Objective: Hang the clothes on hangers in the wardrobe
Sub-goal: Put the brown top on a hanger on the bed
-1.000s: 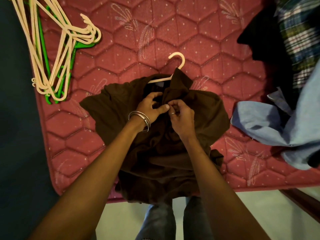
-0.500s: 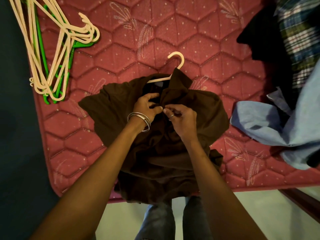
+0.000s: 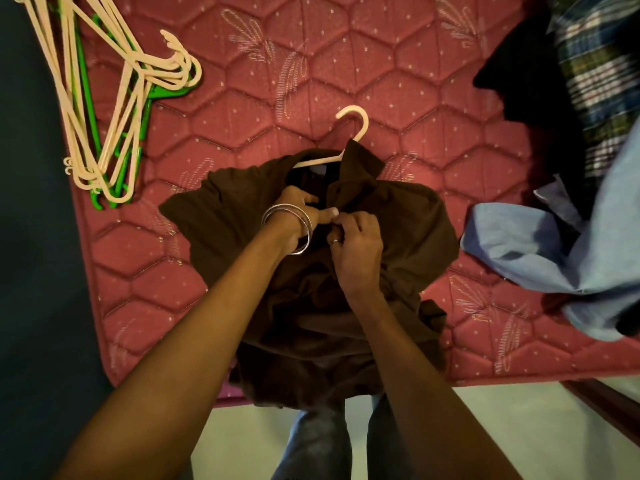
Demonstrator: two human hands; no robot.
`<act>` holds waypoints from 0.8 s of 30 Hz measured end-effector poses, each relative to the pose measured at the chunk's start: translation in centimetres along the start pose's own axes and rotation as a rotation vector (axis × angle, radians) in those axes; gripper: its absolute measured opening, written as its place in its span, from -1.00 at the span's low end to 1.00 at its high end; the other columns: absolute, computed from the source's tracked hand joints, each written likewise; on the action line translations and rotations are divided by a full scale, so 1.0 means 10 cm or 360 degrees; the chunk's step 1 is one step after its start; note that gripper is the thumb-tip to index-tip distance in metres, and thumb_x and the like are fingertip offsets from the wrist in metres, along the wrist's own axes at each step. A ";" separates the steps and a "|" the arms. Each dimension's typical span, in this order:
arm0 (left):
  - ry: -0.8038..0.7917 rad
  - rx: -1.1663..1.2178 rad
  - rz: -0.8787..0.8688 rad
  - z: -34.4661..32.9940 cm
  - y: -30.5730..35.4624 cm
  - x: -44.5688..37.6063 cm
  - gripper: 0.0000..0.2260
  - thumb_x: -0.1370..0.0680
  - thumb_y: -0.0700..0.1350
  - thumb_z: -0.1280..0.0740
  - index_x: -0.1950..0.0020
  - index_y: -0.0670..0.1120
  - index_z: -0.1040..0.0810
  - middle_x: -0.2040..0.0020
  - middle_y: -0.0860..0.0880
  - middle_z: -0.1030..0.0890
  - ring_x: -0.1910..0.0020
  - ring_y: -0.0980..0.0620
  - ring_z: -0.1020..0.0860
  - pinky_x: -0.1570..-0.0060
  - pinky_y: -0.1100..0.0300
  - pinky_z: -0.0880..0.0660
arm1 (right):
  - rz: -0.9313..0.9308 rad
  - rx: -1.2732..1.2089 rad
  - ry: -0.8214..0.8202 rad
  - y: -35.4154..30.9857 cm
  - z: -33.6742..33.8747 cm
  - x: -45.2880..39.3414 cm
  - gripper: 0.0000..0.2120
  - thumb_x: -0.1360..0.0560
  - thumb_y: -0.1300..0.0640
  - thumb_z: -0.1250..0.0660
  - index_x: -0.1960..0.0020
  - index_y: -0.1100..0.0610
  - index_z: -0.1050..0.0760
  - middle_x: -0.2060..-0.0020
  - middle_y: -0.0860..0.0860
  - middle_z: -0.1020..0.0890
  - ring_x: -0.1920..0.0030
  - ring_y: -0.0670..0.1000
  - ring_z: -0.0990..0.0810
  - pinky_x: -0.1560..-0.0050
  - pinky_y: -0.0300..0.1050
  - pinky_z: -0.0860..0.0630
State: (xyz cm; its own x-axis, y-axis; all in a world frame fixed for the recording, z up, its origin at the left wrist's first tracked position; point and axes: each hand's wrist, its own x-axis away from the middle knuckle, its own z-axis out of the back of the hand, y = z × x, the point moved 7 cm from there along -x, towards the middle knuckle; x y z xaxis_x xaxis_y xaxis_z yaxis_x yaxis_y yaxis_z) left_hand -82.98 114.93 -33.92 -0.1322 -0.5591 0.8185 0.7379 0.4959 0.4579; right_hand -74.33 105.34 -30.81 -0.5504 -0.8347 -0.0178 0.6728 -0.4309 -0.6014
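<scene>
Basically unchanged over the last second: shirt (image 3: 398, 216) is in the same spot on the mattress (image 3: 433, 98), hanger (image 3: 349, 133) already inside it. Only change is the hands closing in at the placket just below the collar. Left hand (image 3: 298, 209) grips the left front edge, thumb pressing toward the right hand. Right hand (image 3: 353, 244) pinches the opposite edge, fingertips touching the left thumb. Looks like buttoning the top button; the button itself is too small to see. So this shirt is nearly ready to lift, wardrobe step not yet started.

Orientation: shirt's long axis runs near-to-far, collar far, hem hanging over the near mattress edge. Hanger hook sticks out far of the collar, tip curling left.

Spare hangers (image 3: 114, 109) far left, well apart. Blue shirt (image 3: 540, 251) and plaid shirt (image 3: 595, 64) piled right.
</scene>
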 end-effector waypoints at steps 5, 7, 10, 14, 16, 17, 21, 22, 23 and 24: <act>0.0059 -0.0123 0.0061 -0.01 -0.01 -0.02 -0.51 -0.34 -0.25 -0.54 -0.24 -0.24 -0.53 -0.16 -0.23 -0.58 -0.12 -0.16 -0.56 -0.19 0.00 -0.50 | 0.0102 0.0123 0.0148 -0.06 -0.01 0.10 -0.92 -0.44 0.29 -0.37 0.08 0.27 -0.57 0.22 0.15 -0.57 0.17 0.04 -0.38 0.28 -0.02 -0.48; 0.0064 -0.0161 0.0043 -0.04 0.03 -0.02 -0.50 -0.37 -0.28 -0.51 -0.29 -0.24 -0.48 -0.20 -0.22 -0.55 -0.16 -0.16 -0.54 -0.16 0.08 -0.49 | 0.0113 0.0123 0.0120 -0.04 -0.04 0.13 -0.91 -0.46 0.28 -0.33 0.06 0.28 -0.56 0.20 0.15 -0.56 0.16 0.04 -0.38 0.27 -0.04 -0.47; 0.0070 -0.0186 0.0045 -0.06 0.04 -0.03 -0.51 -0.44 -0.33 -0.43 -0.35 -0.23 -0.42 -0.28 -0.20 -0.49 -0.23 -0.15 -0.49 -0.06 0.19 -0.43 | 0.0056 -0.0031 0.0018 0.00 -0.08 0.14 -0.84 -0.50 0.23 -0.25 0.00 0.28 -0.56 0.12 0.16 -0.56 0.10 0.02 -0.37 0.17 -0.14 -0.41; 0.0085 -0.0098 0.0086 -0.06 -0.03 -0.04 -0.58 -0.49 -0.39 -0.29 -0.35 -0.24 -0.37 -0.28 -0.22 -0.46 -0.22 -0.18 -0.48 -0.03 0.15 -0.44 | -0.0031 -0.0284 -0.0172 0.01 -0.11 0.07 -0.87 -0.50 0.26 -0.29 -0.02 0.25 -0.54 0.04 0.15 -0.54 0.05 0.09 -0.48 0.07 -0.15 -0.42; 0.0075 -0.0120 0.0098 -0.06 -0.04 -0.03 -0.61 -0.51 -0.40 -0.25 -0.34 -0.25 -0.34 -0.27 -0.20 -0.45 -0.22 -0.17 -0.47 -0.03 0.15 -0.43 | -0.0028 -0.0363 -0.0254 0.00 -0.12 0.04 -0.86 -0.48 0.32 -0.34 -0.03 0.25 -0.55 0.01 0.14 -0.54 0.02 0.10 -0.53 0.03 -0.11 -0.51; 0.0067 -0.0137 0.0096 -0.06 -0.03 -0.03 -0.62 -0.52 -0.39 -0.24 -0.33 -0.25 -0.33 -0.29 -0.20 -0.44 -0.23 -0.17 -0.46 -0.03 0.16 -0.41 | -0.0056 -0.0425 -0.0274 0.01 -0.12 0.02 -0.87 -0.48 0.32 -0.36 -0.03 0.25 -0.56 0.01 0.13 -0.55 0.02 0.06 -0.55 0.02 -0.13 -0.54; 0.0084 -0.0174 0.0015 -0.04 -0.02 -0.02 -0.61 -0.56 -0.35 -0.23 -0.37 -0.21 -0.30 -0.29 -0.19 -0.41 -0.21 -0.11 -0.45 -0.01 0.24 -0.36 | -0.0366 -0.0622 -0.0313 0.15 -0.05 -0.10 -0.87 -0.45 0.20 -0.46 0.03 0.21 -0.65 0.11 0.04 -0.66 0.18 -0.24 -0.54 0.11 -0.49 -0.44; 0.0094 -0.0168 -0.0025 -0.03 -0.01 0.00 -0.61 -0.56 -0.33 -0.25 -0.37 -0.19 -0.29 -0.24 -0.17 -0.41 -0.14 -0.06 -0.45 0.02 0.26 -0.35 | -0.0399 -0.0632 -0.0342 0.18 -0.05 -0.12 -0.87 -0.45 0.17 -0.46 0.04 0.20 -0.66 0.13 0.01 -0.67 0.19 -0.25 -0.55 0.12 -0.50 -0.43; 0.0094 -0.0161 -0.0074 -0.03 -0.01 0.00 -0.61 -0.56 -0.31 -0.27 -0.36 -0.17 -0.28 -0.17 -0.15 -0.41 -0.06 -0.02 -0.44 0.05 0.26 -0.36 | -0.0424 -0.0649 -0.0380 0.21 -0.05 -0.14 -0.86 -0.45 0.14 -0.46 0.05 0.19 -0.66 0.15 -0.01 -0.68 0.18 -0.23 -0.58 0.11 -0.47 -0.46; 0.0090 -0.0166 -0.0128 -0.04 0.00 0.01 -0.61 -0.55 -0.29 -0.28 -0.34 -0.16 -0.28 -0.09 -0.12 -0.40 0.01 0.00 -0.43 0.06 0.24 -0.36 | -0.0460 -0.0683 -0.0415 0.23 -0.06 -0.15 -0.86 -0.45 0.12 -0.46 0.05 0.19 -0.67 0.17 -0.02 -0.69 0.16 -0.19 -0.61 0.09 -0.38 -0.52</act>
State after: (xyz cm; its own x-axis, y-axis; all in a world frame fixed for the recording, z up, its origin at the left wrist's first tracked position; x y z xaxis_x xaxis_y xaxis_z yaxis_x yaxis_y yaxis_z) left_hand -82.76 114.60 -33.94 -0.1583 -0.6320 0.7587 0.7914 0.3782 0.4802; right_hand -72.25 105.81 -32.63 -0.5053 -0.7843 0.3600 0.2230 -0.5216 -0.8235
